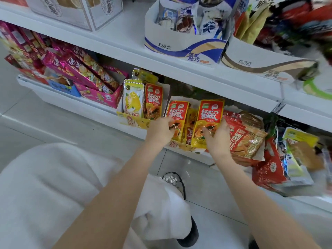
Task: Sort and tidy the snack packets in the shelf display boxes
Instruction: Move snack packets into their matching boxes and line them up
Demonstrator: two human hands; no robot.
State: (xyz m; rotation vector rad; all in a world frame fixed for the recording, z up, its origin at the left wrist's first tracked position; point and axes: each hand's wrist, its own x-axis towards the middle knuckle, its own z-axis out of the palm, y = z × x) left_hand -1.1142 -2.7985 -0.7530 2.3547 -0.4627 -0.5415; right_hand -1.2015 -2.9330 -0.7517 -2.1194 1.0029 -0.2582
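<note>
On the lowest shelf stands a yellow display box (181, 145) with several red-and-yellow papaya snack packets. My left hand (160, 131) grips the lower part of the left packet (177, 112), fingers curled over its front. The taller right packet (209, 115) is held near its bottom by my right hand (218, 136). Both packets stand upright in the box. To the left, another yellow box (133, 121) holds a yellow mango packet (133, 97) and one more red papaya packet (153, 99).
A pink box (104, 97) of long pink packets sits further left. Red and brown packets (246, 139) lean at the right, beyond them mixed packets. The shelf above (125, 49) carries blue-and-white display boxes (181, 49). My knee and shoe are over the tiled floor.
</note>
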